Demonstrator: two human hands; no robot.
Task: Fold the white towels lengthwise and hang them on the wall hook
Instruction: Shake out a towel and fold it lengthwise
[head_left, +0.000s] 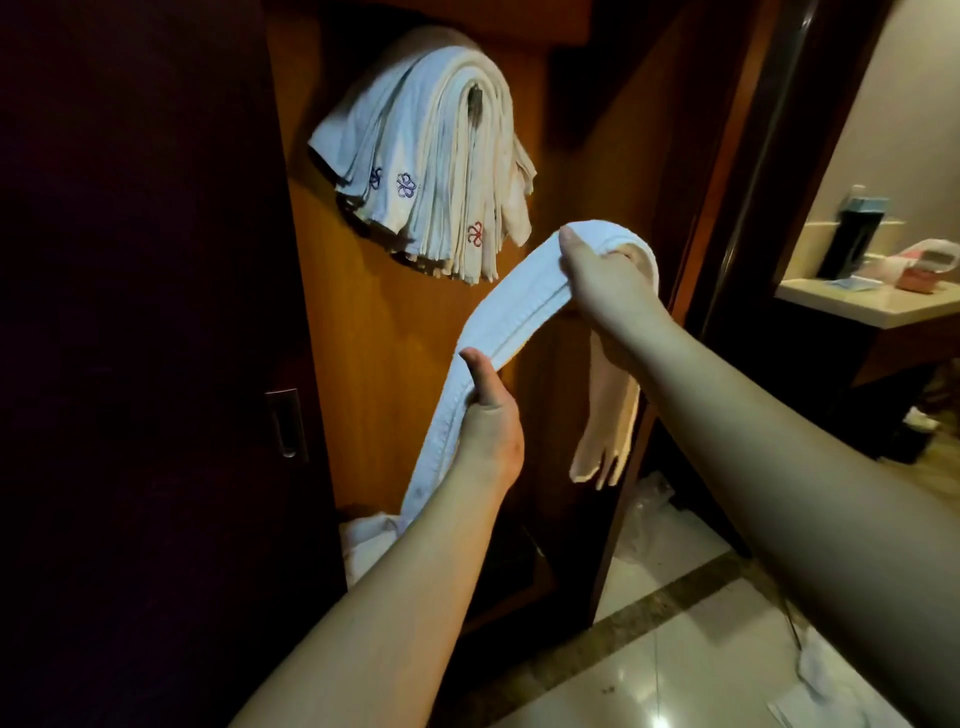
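Observation:
A long white towel (511, 306), folded into a narrow strip, stretches between my two hands in front of a wooden wall panel. My right hand (602, 275) grips its upper part, and one end drapes over that hand and hangs down behind my wrist. My left hand (488, 410) grips the strip lower down, thumb up; the rest trails to the floor. Up and to the left, several folded white towels (441, 166) with small embroidered marks hang in a thick bundle over the wall hook (475, 101), which only just shows as a dark gap.
A dark sliding door with a recessed metal handle (284, 422) fills the left side. More white cloth (363, 540) lies at the foot of the panel. At the right, a doorway opens on a counter (862, 304) with bottles and boxes. The tiled floor (675, 654) holds scraps of white cloth.

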